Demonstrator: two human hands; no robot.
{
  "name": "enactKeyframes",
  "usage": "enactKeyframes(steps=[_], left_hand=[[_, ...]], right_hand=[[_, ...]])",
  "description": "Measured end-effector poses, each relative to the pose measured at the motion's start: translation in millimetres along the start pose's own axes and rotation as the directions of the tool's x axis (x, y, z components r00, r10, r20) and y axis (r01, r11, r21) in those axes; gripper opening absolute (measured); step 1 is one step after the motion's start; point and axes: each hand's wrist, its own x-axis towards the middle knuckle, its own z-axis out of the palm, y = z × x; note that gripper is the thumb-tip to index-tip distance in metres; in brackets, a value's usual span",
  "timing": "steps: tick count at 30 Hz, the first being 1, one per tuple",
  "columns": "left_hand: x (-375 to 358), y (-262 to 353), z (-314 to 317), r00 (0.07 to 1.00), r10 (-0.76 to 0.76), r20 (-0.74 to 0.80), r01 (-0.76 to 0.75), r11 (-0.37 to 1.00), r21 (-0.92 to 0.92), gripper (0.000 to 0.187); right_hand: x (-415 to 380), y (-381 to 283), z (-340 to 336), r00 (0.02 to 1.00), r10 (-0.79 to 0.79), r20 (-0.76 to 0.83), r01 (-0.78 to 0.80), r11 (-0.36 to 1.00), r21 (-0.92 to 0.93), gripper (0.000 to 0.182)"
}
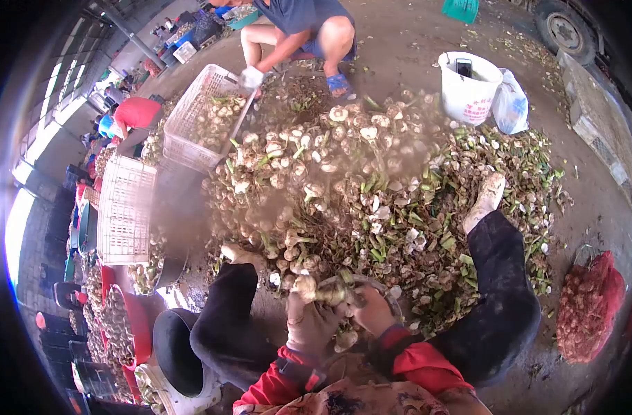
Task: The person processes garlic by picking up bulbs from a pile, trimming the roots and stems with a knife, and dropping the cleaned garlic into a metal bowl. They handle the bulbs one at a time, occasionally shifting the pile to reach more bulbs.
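My left hand (310,326), in a pale glove, is closed around a garlic bulb (305,286) whose thick stem (330,294) points right. Close beside it, my right hand (373,312) is curled shut at the stem's end. A small dark edge (356,297) shows at its fingers, but what it grips is too hidden to name. Below both hands lies part of a round container (388,294) between my legs, with more garlic in it. Directly beyond my hands spreads a heap of garlic bulbs (316,190), with cut stems and leaves (426,256) mixed in on the right.
A person in dark clothes (298,17) crouches across the heap by a white crate (191,131). Another crate (125,214) stands left, above a black bucket (177,349). A white bucket (461,97) with a phone and a plastic bag (511,104) are beyond. A red net sack (589,311) lies right.
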Motion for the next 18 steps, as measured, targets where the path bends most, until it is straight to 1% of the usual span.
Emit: enactKeyframes(steps=[1,2,3,4,5,6,7,8,9,10,11,12,13,14,15,16,17,18], left_hand=[[-1,8,7,0.997,-0.031,0.074,0.021,0.993,0.12,0.065],[-9,19,19,0.988,-0.069,0.135,0.035,0.97,0.239,0.061],[-10,27,13,0.971,-0.161,0.174,0.094,0.934,0.344,0.061],[-5,31,-10,0.939,-0.275,0.208,0.142,0.857,0.496,0.06],[2,35,-41,0.898,-0.373,0.234,0.137,0.741,0.657,0.06],[11,36,-77,0.876,-0.424,0.229,0.092,0.614,0.784,0.06],[23,36,-115,0.881,-0.425,0.205,0.027,0.48,0.877,0.06],[35,37,-148,0.902,-0.397,0.17,-0.021,0.354,0.935,0.06],[52,36,-181,0.942,-0.304,0.144,-0.066,0.252,0.965,0.06],[68,36,-175,0.996,-0.085,0.038,-0.024,0.164,0.986,0.058],[86,36,-166,0.988,0.146,-0.05,0.038,0.088,0.995,0.056],[106,38,-157,0.978,0.201,-0.05,0.08,-0.147,0.986,0.053],[128,41,-146,0.967,0.253,-0.037,0.132,-0.371,0.919,0.05],[147,42,-134,0.952,0.292,-0.096,0.221,-0.431,0.875,0.048],[163,41,-131,0.941,0.329,-0.076,0.24,-0.496,0.834,0.048],[178,36,-135,0.941,0.31,-0.138,0.294,-0.542,0.788,0.044],[200,35,-146,0.932,0.307,-0.191,0.343,-0.584,0.736,0.04],[217,30,-174,0.963,0.234,-0.133,0.261,-0.687,0.678,0.032]], right_hand=[[7,13,-6,0.951,0.275,0.14,-0.278,0.961,-0.003,0.03],[9,26,-13,0.955,0.272,0.12,-0.267,0.962,-0.052,0.031],[10,34,-16,0.957,0.27,0.104,-0.259,0.96,-0.104,0.032],[11,41,-10,0.978,0.208,-0.025,-0.208,0.978,-0.006,0.023],[15,43,-10,0.96,0.28,-0.008,-0.279,0.958,0.073,0.022],[21,44,-11,0.937,0.349,0.013,-0.347,0.926,0.152,0.021],[27,45,-10,0.909,0.414,0.038,-0.411,0.882,0.229,0.021],[30,47,-7,0.927,0.376,0.01,-0.366,0.896,0.25,0.02],[32,51,-2,0.942,0.336,-0.02,-0.319,0.909,0.27,0.02],[33,56,3,0.954,0.296,-0.052,-0.269,0.919,0.288,0.02],[34,64,8,0.963,0.255,-0.087,-0.218,0.928,0.302,0.02],[35,48,2,0.951,0.306,-0.048,-0.286,0.926,0.245,0.021],[36,30,-5,0.934,0.357,-0.01,-0.349,0.919,0.183,0.022],[37,13,-11,0.913,0.406,0.029,-0.406,0.906,0.116,0.023],[34,20,-8,0.937,0.349,-0.005,-0.346,0.933,0.101,0.024],[35,35,-3,0.922,0.386,0.014,-0.385,0.916,0.118,0.026],[37,45,0,0.91,0.407,0.081,-0.403,0.819,0.408,0.028],[38,53,3,0.892,0.426,0.147,-0.412,0.636,0.653,0.03]])
